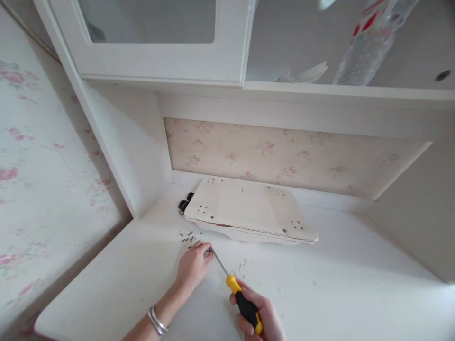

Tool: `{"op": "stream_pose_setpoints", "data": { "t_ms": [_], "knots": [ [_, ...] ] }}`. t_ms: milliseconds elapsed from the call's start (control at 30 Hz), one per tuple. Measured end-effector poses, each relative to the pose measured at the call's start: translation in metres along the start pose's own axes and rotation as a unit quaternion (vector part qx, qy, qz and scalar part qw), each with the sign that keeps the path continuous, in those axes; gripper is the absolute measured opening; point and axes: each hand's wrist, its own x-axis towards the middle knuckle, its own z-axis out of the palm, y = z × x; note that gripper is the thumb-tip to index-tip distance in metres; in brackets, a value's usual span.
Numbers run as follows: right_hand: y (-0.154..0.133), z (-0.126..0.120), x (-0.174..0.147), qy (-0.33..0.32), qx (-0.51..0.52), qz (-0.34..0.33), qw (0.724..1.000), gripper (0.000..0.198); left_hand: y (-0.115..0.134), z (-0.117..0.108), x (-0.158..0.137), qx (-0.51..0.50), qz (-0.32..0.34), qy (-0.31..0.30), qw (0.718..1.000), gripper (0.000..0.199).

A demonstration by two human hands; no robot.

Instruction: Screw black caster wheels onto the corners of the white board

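Observation:
My right hand (261, 308) is wrapped round the yellow and black handle of a screwdriver (232, 284), whose shaft points up and to the left. My left hand (195, 263) rests on the white desk top, its fingers pinched together at the screwdriver's tip. Between those fingertips shows a small dark screw (208, 250), too small to make out well. Just beyond the left hand lie several loose dark screws (190, 237). A fainter scatter of tiny screws (242, 266) sits right of the screwdriver shaft.
Behind the hands lies a white board (245, 203) with holes and screw heads, raised on other pieces. Black casters (184, 204) stick out at its left. Overhead are a cabinet door (159, 61) and a shelf holding a plastic bottle pack (366, 52). A side panel (131, 142) stands left.

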Motion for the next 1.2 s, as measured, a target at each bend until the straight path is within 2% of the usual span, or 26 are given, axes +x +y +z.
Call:
{"op": "stream_pose_setpoints", "data": {
  "t_ms": [300, 567, 733, 900, 1200],
  "knots": [
    [0.001, 0.001, -0.002, 0.026, -0.019, -0.006, 0.999, 0.041, -0.006, -0.007, 0.001, 0.028, 0.008, -0.001, 1.0, 0.026],
    [0.004, 0.003, 0.0, 0.006, 0.016, -0.003, 1.0, 0.048, -0.002, -0.006, 0.003, 0.012, -0.005, -0.008, 1.0, 0.022],
    [0.002, 0.003, -0.004, -0.002, 0.019, -0.005, 1.0, 0.048, -0.002, -0.003, 0.004, 0.0, 0.023, -0.001, 1.0, 0.025],
    [-0.001, 0.003, -0.009, 0.0, 0.012, -0.008, 1.0, 0.048, -0.005, -0.002, 0.005, 0.028, 0.019, 0.005, 0.999, 0.026],
    [-0.004, -0.015, -0.019, 0.029, 0.013, -0.035, 0.999, 0.057, -0.009, -0.011, 0.004, 0.058, -0.014, 0.024, 0.998, 0.031]
  ]
}}
